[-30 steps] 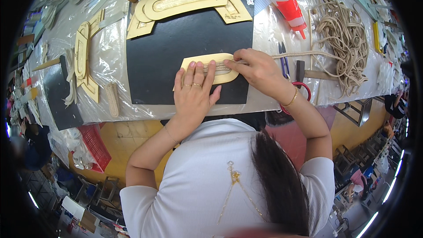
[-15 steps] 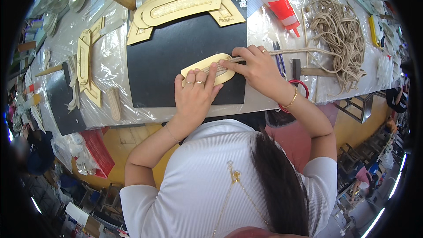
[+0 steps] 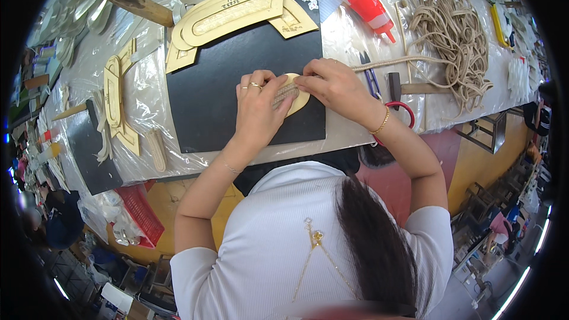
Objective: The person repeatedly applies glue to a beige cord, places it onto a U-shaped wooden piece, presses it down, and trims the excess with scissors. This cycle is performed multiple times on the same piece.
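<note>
Over the black board (image 3: 237, 120), my left hand (image 3: 258, 104) grips a cream card piece (image 3: 301, 102) with a rounded end, its fingers curled over the near part. Rows of beige cord (image 3: 285, 94) lie along the middle of the card, partly hidden by my fingers. At the rounded end my right hand (image 3: 338, 89) pinches the cord, fingertips pressed together. From behind that hand a length of cord runs right to a tangled cord heap (image 3: 447, 29).
Behind the board lie printed card templates (image 3: 237, 12) and a red-and-white squeeze bottle (image 3: 370, 9). On the right are purple-handled snips (image 3: 371, 80), a hammer (image 3: 421, 88) and red-handled scissors (image 3: 409, 109). More templates (image 3: 112, 92) and a bundled cord strip (image 3: 156, 149) lie left.
My left hand has shifted up and curled over the card, covering more of it. The card has tilted more steeply. My right fingers have drawn together at its rounded end.
</note>
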{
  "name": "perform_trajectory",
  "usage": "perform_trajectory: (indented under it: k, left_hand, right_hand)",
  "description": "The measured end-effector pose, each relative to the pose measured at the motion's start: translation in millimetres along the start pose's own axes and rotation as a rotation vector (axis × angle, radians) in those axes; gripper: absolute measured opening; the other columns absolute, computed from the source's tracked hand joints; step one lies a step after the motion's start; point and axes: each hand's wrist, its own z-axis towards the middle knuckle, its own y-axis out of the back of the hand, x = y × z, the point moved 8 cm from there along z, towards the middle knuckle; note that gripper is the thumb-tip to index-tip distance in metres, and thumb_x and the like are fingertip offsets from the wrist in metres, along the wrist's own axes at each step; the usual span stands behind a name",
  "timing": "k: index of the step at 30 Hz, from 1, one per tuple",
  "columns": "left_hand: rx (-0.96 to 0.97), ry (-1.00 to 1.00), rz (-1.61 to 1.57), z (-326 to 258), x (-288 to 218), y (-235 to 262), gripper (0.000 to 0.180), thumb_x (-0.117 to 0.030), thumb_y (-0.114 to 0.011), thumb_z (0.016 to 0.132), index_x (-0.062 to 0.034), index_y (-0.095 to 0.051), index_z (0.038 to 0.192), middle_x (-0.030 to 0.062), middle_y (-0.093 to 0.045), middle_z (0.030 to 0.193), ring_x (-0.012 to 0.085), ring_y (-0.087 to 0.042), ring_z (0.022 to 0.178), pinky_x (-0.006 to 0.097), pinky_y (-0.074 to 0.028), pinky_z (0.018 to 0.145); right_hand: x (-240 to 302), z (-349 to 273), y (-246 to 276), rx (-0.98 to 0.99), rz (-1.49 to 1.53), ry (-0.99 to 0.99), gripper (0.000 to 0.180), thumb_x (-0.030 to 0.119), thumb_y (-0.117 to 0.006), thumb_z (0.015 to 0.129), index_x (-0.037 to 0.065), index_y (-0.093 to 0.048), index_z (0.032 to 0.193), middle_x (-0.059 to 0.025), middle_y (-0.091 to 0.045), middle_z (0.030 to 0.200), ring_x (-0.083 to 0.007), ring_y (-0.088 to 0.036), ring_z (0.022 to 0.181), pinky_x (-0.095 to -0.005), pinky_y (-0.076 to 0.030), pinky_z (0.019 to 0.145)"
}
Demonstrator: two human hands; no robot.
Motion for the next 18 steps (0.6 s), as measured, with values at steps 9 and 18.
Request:
perform_trajectory:
  k: [9, 18]
  left_hand:
    - [-0.128, -0.005, 0.039, -4, -7, -4, 0.023, -0.013, -0.082, 0.078, -0.0084, -0.077, 0.100, 0.0040, -0.064, 0.100, 0.0248, -0.055, 0.097, 0.038, -0.041, 0.088]
    - [-0.149, -0.138, 0.161, -6, -17, -6, 0.022, -0.010, -0.082, 0.079, -0.0084, -0.078, 0.100, 0.0053, -0.064, 0.099, 0.0257, -0.057, 0.093, 0.038, -0.048, 0.082]
  right_hand:
    - [3, 0, 0, -0.018, -0.023, -0.082, 0.013, 0.012, -0.076, 0.082, 0.006, -0.072, 0.094, -0.0072, -0.061, 0.084, -0.0255, -0.063, 0.075, -0.0374, -0.051, 0.067]
    - [6, -5, -3, -0.164, 0.005, -0.189, 0.011, 0.012, -0.075, 0.083, 0.005, -0.066, 0.085, -0.0071, -0.058, 0.086, -0.0260, -0.061, 0.077, -0.0387, -0.049, 0.068]
